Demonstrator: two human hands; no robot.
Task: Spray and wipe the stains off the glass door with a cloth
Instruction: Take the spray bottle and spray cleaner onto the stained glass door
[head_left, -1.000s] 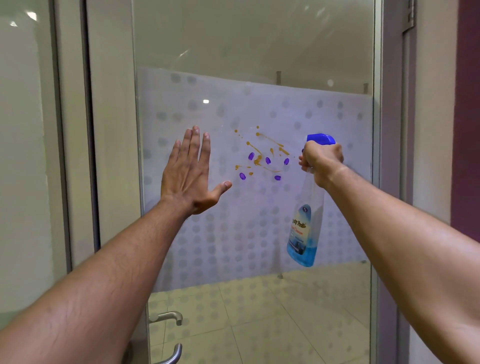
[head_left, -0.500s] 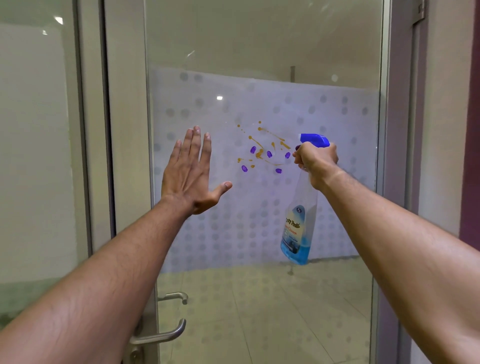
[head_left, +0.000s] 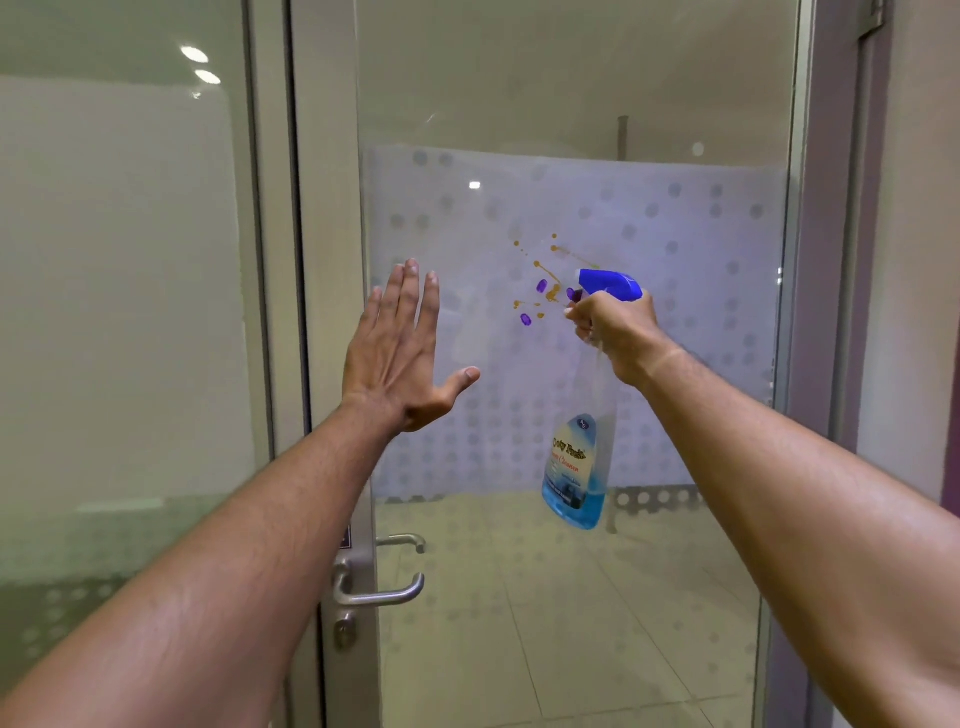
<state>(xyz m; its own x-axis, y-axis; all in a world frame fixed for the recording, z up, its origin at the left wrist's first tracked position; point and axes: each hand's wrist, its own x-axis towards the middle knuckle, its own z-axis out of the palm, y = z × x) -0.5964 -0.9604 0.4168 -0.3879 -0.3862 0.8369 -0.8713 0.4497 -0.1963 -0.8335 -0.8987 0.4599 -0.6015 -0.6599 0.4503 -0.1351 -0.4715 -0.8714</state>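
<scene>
**At the centre of the frame, a spray bottle aimed at the stains**

Just right of centre, the right hand (head_left: 615, 332) grips the neck of a spray bottle (head_left: 576, 457), fingers curled round it under the blue trigger head (head_left: 608, 284). The bottle hangs down from the fist, its clear body tilted slightly, with blue liquid pooled at the bottom and a label above that. The nozzle points toward the left of the frame, at the stains (head_left: 540, 286) on the glass door (head_left: 675, 130).

The stains sit immediately left of the trigger head and the knuckles: orange-brown splashes and streaks above and beside the nozzle, and purple blots lower down, one partly hidden behind the bottle head. They lie on the frosted, dotted band (head_left: 675, 374) that crosses the middle of the door.

Left of centre, the left hand (head_left: 395, 353) is spread wide, fingers straight and together, thumb out to the right, palm toward the glass near the door's left frame. Whether it touches the pane cannot be told. It holds nothing and stands well apart from the stains.

In the lower middle, a metal door handle (head_left: 382, 592) projects from the frame, with a keyhole beneath it.
</scene>
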